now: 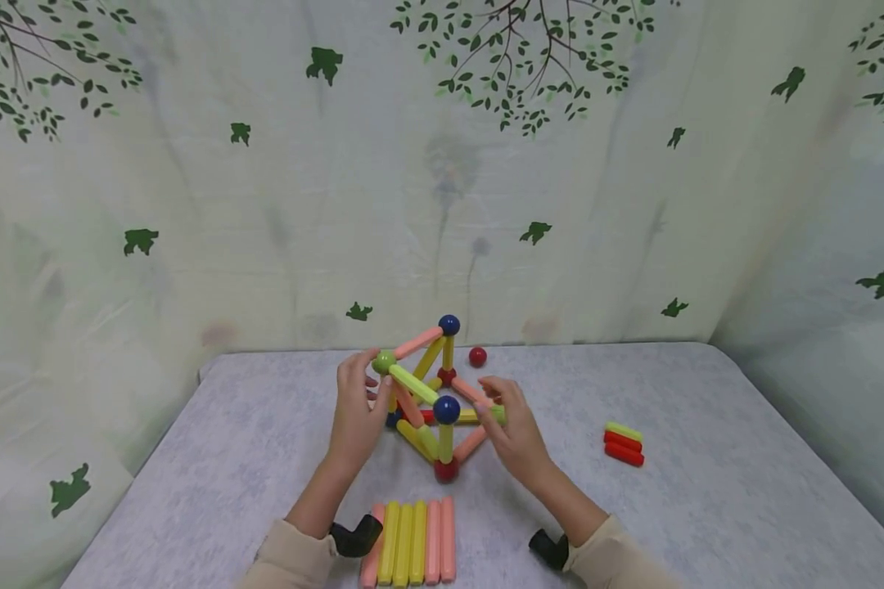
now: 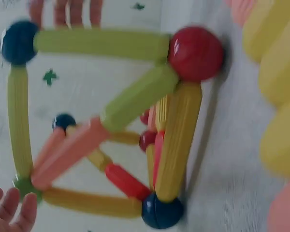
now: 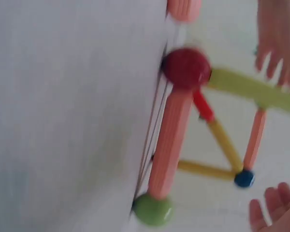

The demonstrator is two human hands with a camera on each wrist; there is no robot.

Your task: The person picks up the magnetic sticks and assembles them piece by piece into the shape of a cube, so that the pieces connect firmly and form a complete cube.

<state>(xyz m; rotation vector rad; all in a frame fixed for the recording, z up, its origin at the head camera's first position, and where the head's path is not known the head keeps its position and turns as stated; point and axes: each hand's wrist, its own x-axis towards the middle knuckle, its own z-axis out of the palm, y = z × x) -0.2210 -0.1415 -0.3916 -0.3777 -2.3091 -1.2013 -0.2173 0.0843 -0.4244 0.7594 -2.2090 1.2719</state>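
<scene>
A frame of magnetic sticks and balls (image 1: pixel 413 384) stands on the table, with coloured sticks joined at blue, red and green balls. My left hand (image 1: pixel 357 401) is at its upper left corner, the fingertips beside the green ball (image 1: pixel 385 361); the left wrist view shows these fingers (image 2: pixel 26 212) loosely extended against that ball (image 2: pixel 24 186). On the other side, my right hand (image 1: pixel 517 433) hovers near the low right corner, by the pink stick (image 1: pixel 470 389) and green ball. Its fingers (image 3: pixel 273 203) look relaxed and hold nothing in the right wrist view.
Several pink and yellow sticks (image 1: pixel 412 544) lie in a row at the front. A loose red ball (image 1: pixel 477 357) sits behind the frame. Short red and green sticks (image 1: pixel 624 444) lie to the right. A patterned curtain (image 1: pixel 597 270) hangs behind the table.
</scene>
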